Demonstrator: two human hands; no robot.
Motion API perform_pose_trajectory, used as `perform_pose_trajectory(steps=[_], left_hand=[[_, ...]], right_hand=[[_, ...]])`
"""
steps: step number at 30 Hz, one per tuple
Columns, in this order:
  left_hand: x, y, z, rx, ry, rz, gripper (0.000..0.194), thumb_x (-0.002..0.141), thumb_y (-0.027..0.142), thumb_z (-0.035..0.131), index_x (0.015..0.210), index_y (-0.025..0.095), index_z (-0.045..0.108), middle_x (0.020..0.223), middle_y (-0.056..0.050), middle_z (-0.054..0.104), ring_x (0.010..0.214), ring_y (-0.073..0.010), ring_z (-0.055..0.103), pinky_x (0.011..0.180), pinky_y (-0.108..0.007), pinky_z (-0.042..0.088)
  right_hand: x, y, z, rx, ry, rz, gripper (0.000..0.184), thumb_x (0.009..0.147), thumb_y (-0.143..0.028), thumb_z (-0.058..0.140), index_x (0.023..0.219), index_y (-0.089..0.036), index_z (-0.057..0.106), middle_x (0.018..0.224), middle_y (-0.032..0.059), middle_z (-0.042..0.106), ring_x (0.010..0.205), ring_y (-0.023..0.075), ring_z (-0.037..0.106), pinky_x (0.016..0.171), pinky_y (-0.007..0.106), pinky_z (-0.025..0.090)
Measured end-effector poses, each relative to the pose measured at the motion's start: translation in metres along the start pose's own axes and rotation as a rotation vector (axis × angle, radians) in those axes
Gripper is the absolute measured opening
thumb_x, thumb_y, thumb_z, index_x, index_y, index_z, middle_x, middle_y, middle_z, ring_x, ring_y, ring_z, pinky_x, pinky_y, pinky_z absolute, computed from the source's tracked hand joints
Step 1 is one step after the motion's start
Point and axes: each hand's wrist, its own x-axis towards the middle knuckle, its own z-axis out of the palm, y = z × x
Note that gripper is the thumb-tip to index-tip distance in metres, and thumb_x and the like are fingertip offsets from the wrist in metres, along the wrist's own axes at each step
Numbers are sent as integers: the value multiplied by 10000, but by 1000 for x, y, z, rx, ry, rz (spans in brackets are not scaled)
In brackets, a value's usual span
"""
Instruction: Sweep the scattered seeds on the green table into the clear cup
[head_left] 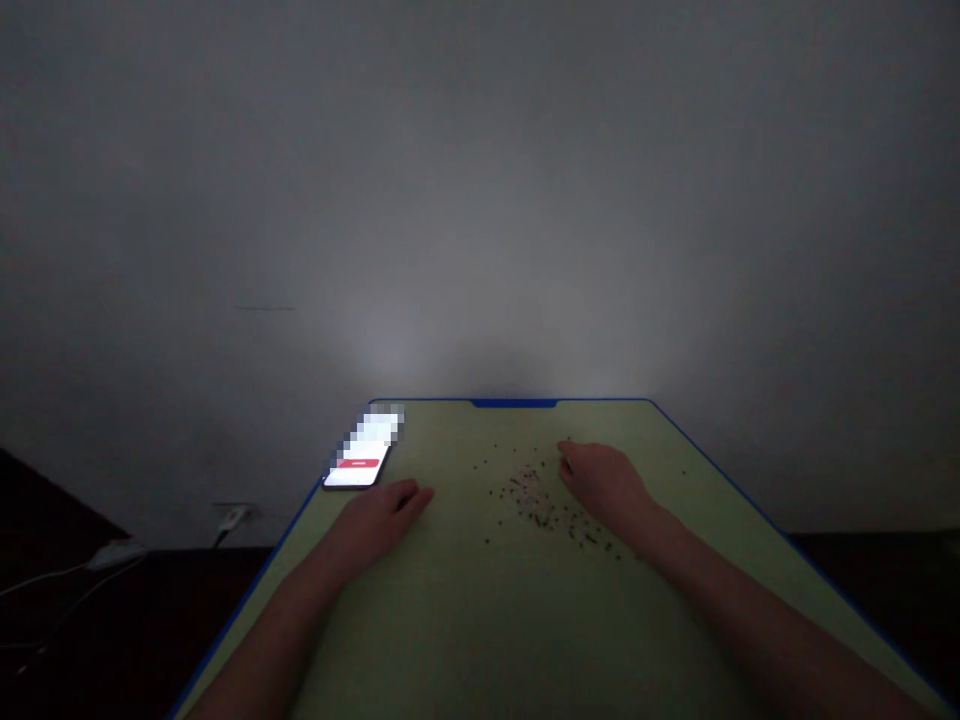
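On the pale green tabletop (450, 620) lies a loose scatter of small dark bits and pale grains (531, 495), too small and dim to name. My right hand (604, 482) rests at the far right side of this scatter, its fingers curled in and the thumb close to the index finger. Whatever may be between those fingertips cannot be made out. My left hand (381, 515) lies on the table left of the scatter, loosely curled, with a gap between thumb and index finger and nothing visible in it. Just beyond it is a phone (367, 450) with a lit screen.
The table has a blue rim (514, 403) and stands against a grey wall (480, 200). A plug (232, 518) sits in a wall socket at left, and a white power strip (116, 553) with cables lies below. The room is dim.
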Motion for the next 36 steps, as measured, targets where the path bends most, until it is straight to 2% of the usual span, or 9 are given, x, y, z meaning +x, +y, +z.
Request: perform_pose_trajectory(steps=[4,7,10,16,18,21,24,28,36], left_hand=[[-1,0,0,-26,12,7,488,868,561,267,775,193,573,768,-43,626,727,-202,585,630,-289,352],[-2,1,0,-18,11,-7,484,870,555,268,771,191,573,760,-43,623,720,-197,578,611,-281,344],[-2,0,1,-10,16,11,469,873,544,276,753,192,562,734,-38,611,695,-186,565,593,-276,328],[-2,-3,3,-58,45,41,481,882,552,262,756,191,554,720,-29,593,677,-171,548,587,-279,318],[-2,-5,4,-74,53,40,488,880,559,260,741,190,547,710,-26,585,669,-167,540,580,-279,315],[-2,-5,5,-85,59,32,485,879,564,265,737,190,540,710,-21,581,665,-164,534,580,-277,315],[-3,-4,5,-94,57,29,469,882,552,272,748,194,543,723,-20,587,685,-165,538,593,-273,322],[-4,-2,3,-102,65,43,453,883,542,282,755,201,551,722,-19,592,686,-167,534,598,-272,326],[-2,-1,5,-124,150,72,422,883,511,304,725,196,536,705,-16,585,672,-162,532,588,-270,327]], right_hand=[[-3,-44,4,19,-15,-165,218,851,-111,434,941,-150,628,790,116,714,718,218,674,585,272,432],[-4,-57,2,20,-16,-235,220,835,-94,450,942,-165,628,778,94,718,712,206,678,575,255,427],[10,-45,-5,-10,14,-193,226,891,-169,412,953,-172,630,792,106,714,721,219,676,601,278,439],[72,-6,-12,-80,41,-32,290,963,-249,369,1031,-132,625,937,144,679,861,250,650,710,370,487],[87,-8,-6,-90,11,-36,244,946,-283,457,1077,-139,604,1015,108,650,886,217,632,749,384,504],[96,-29,5,-83,-30,-116,295,904,-321,552,1155,-167,559,1144,74,589,932,194,606,786,401,516],[91,-56,11,-58,-40,-251,258,912,-304,539,1125,-164,578,1120,75,604,934,197,608,793,398,510],[72,-81,5,-18,-17,-424,222,929,-171,447,1008,-181,654,959,81,681,864,204,652,723,315,492],[3,-86,-9,27,-9,-664,288,903,-151,469,1139,-227,616,889,56,714,715,183,669,569,243,433]])
